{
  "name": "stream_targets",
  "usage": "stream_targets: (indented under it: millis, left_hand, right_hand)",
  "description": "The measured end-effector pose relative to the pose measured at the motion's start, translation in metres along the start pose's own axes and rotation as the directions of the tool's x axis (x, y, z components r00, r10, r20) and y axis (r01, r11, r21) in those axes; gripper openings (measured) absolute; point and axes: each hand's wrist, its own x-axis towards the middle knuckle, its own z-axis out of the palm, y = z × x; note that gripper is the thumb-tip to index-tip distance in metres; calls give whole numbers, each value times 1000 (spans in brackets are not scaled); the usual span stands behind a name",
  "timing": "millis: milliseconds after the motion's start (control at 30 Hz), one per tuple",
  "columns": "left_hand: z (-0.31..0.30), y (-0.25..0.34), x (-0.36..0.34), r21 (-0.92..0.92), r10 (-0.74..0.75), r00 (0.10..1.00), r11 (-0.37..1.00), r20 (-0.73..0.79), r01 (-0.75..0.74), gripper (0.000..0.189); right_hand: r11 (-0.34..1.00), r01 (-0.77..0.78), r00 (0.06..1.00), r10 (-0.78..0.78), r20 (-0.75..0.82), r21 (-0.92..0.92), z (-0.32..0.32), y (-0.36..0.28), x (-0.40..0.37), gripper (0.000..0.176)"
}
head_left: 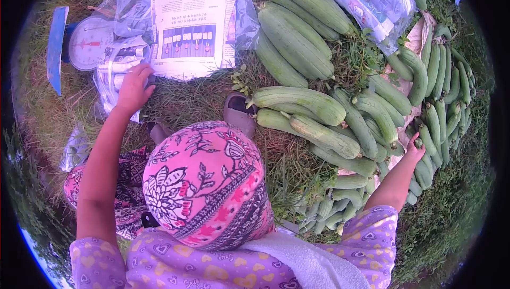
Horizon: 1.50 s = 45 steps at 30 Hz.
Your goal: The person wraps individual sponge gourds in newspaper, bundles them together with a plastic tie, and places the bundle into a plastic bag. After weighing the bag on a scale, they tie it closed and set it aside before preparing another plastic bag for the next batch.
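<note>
A: What's at the far left?
B: A scale [98, 42], dial facing up, with a blue pan [57, 49] beyond it. Both sit just outside the left hand [137, 88], perhaps to be within easy reach.

A: And that hand?
B: Its fingers lie over the edge of a clear bag [112, 65] with rolled paper in it. The touch may keep the loose plastic steady, but I can't tell whether the fingers pinch it.

A: Just right of that hand?
B: A stack of newsprint [194, 28], lying flat on more plastic, probably to stay off the grass.

A: Between the hands?
B: Big gourds [297, 44], laid side by side, perhaps because their length makes them roll otherwise. A packed bag [372, 4] lies past them, ahead of the right hand [416, 149].

A: What does the right hand have?
B: A gourd [418, 143], its rounded end showing at the curled fingers. They close around that end, which likely gives a firm hold on something smooth. The rest of it is hard to make out.

A: Around it?
B: Slim gourds [434, 71] crowd beyond the hand, some beside a pale sheet [416, 35] that probably keeps produce off the soil.
</note>
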Motion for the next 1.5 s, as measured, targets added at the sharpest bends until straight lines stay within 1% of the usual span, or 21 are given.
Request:
stream_targets:
  millis: [67,100,167,233,300,367,433,500,567,633,700,733,767,800,867,1000,1100,1200,1300,1400,1500]
  left_hand:
    - [5,26,8,5,43,998,999,-49,-43,47]
    - [26,31,14,-54,67,995,996,-71,-71,46]
    - [24,38,8,-98,54,999,994,6,-53,47]
    - [27,40,5,-76,80,997,994,5,-79,48]
    - [39,38,8,-14,113,993,993,-47,-113,50]
    - [38,40,10,-25,64,997,998,-50,-65,47]
    - [42,38,13,-59,42,996,997,-79,-47,43]
    - [53,31,16,-117,40,990,992,-136,-56,39]
    - [64,24,21,-135,30,983,989,-184,-56,39]
    - [68,15,24,-111,22,981,993,-192,-44,40]
    - [63,12,25,-104,7,981,994,-194,-27,43]
    - [61,11,26,-101,-1,981,995,-195,-19,45]
    - [59,9,26,-109,-8,981,994,-195,-14,46]
    - [58,7,26,-120,-15,981,993,-193,-8,48]
    - [57,4,27,-128,-15,984,992,-177,-8,52]
    - [66,-1,29,-108,-29,983,994,-182,9,50]
    - [71,-4,32,-131,-21,981,991,-192,-4,47]
    - [70,-5,35,-172,-10,977,985,-215,-28,37]
    - [71,-7,41,-180,33,967,980,-253,-81,22]
    - [72,-11,43,-148,87,958,980,-272,-131,11]
    - [66,-4,38,-183,71,963,976,-261,-121,7]
  right_hand:
    - [994,-61,998,60,12,88,-17,-5,16,44]
    - [993,-39,998,32,62,116,-6,-47,-5,44]
    - [993,-31,999,27,32,115,-20,-24,-26,43]
    - [999,52,995,-52,82,1,-21,17,-69,43]
    - [983,119,957,-75,281,-143,-17,52,-117,42]
    - [904,280,893,-122,433,-323,4,91,-200,41]
    - [707,498,814,-182,551,-502,47,144,-290,42]
    - [625,574,716,-69,694,-530,78,184,-331,41]
    - [641,609,561,67,825,-466,111,241,-384,44]
    - [597,641,433,236,870,-482,134,308,-446,51]
    - [514,670,276,496,823,-535,147,375,-489,60]
    - [464,743,129,608,784,-482,149,409,-506,60]
    - [477,803,-28,629,777,-357,144,447,-518,58]
    - [436,823,-71,715,696,-364,133,482,-522,57]
    - [419,860,-168,772,613,-293,108,535,-530,57]
    - [252,968,-210,854,476,-24,84,576,-530,56]
    - [226,973,-179,856,485,-40,81,578,-521,52]
    - [258,957,-282,723,630,132,81,569,-525,44]
    - [285,883,-466,626,625,374,84,553,-538,33]
    - [291,874,-453,778,435,390,65,546,-540,23]
    - [265,909,-388,820,420,322,53,539,-545,19]
